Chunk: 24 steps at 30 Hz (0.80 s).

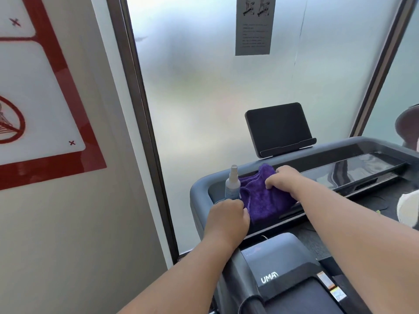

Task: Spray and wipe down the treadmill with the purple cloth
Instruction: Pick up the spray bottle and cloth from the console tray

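Note:
A purple cloth (pixel 265 200) lies bunched in the left tray of the grey treadmill console (pixel 199 189). A small clear spray bottle (pixel 232 184) stands upright at the cloth's left edge. My left hand (pixel 226 219) is curled at the bottle's base, beside the cloth's near corner; whether it grips the bottle or the cloth is hidden. My right hand (pixel 284 181) grips the cloth's far right part with bent fingers. The treadmill's dark screen (pixel 277 126) stands tilted behind the console.
A frosted glass wall (pixel 226 87) with a paper notice (pixel 254 26) rises right behind the treadmill. A beige wall with a red-framed sign (pixel 45 109) is on the left. The motor cover marked UMA (pixel 269 277) and belt lie below. Another object shows at the right edge.

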Each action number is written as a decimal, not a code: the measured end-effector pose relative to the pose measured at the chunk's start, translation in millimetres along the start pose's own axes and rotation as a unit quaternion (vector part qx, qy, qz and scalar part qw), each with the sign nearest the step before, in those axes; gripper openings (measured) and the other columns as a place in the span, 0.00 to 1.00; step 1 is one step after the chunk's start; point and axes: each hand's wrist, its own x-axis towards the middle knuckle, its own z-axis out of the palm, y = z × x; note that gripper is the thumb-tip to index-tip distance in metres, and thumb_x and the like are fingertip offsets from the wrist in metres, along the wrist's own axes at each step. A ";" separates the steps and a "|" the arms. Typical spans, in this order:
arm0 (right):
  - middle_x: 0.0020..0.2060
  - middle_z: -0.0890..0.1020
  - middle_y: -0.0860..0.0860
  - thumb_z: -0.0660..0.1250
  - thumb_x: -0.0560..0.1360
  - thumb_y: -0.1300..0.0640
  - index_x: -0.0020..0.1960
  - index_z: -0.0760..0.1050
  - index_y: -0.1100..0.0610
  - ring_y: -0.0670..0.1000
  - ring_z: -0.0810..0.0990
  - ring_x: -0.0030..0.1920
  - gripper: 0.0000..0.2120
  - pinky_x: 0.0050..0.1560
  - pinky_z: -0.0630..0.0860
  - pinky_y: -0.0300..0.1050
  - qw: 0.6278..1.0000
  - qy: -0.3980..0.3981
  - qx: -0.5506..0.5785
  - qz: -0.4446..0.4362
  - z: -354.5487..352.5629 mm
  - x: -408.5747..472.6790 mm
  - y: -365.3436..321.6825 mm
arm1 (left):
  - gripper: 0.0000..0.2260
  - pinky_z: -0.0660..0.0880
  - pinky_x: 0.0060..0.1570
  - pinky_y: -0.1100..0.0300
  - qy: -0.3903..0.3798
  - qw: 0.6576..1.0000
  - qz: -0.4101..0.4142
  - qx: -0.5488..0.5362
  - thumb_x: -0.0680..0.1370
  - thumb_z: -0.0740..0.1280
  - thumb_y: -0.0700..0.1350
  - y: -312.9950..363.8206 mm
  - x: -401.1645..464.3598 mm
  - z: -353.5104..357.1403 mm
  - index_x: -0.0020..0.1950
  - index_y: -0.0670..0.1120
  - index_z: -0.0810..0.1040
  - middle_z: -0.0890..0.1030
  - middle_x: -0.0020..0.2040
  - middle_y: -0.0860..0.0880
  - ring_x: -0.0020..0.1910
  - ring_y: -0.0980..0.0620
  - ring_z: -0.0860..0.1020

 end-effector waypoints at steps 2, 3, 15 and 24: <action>0.47 0.82 0.61 0.72 0.66 0.63 0.44 0.77 0.61 0.62 0.83 0.47 0.08 0.45 0.79 0.51 0.999 0.007 0.045 -0.007 -3.5 -3.9 -2.1 | 0.14 0.71 0.43 0.51 0.011 1.000 0.000 -0.009 0.84 0.58 0.50 -0.5 0.3 1.4 0.41 0.47 0.71 0.81 0.44 0.43 0.44 0.41 0.77; 0.45 0.82 0.61 0.72 0.66 0.64 0.43 0.77 0.61 0.61 0.83 0.45 0.07 0.44 0.79 0.51 0.998 0.013 0.061 -0.010 -4.7 -6.8 -3.2 | 0.14 0.69 0.42 0.51 0.021 1.000 0.003 -0.020 0.85 0.58 0.50 -0.4 -1.0 2.2 0.40 0.47 0.70 0.80 0.44 0.43 0.43 0.41 0.76; 0.43 0.78 0.58 0.72 0.67 0.67 0.39 0.72 0.58 0.58 0.77 0.42 0.09 0.42 0.74 0.47 0.990 0.062 0.127 -0.025 -11.5 -17.9 9.0 | 0.33 0.65 0.71 0.49 0.216 0.953 -0.126 -0.172 0.72 0.75 0.62 -2.7 20.5 -9.8 0.70 0.49 0.67 0.70 0.66 0.50 0.67 0.48 0.67; 0.45 0.79 0.59 0.70 0.68 0.66 0.42 0.72 0.58 0.59 0.79 0.43 0.09 0.42 0.75 0.48 0.987 0.050 0.154 -0.008 -8.1 -18.0 18.9 | 0.46 0.64 0.69 0.56 0.054 0.941 -0.136 -0.306 0.75 0.77 0.50 7.0 44.3 4.9 0.82 0.51 0.48 0.67 0.76 0.44 0.74 0.46 0.66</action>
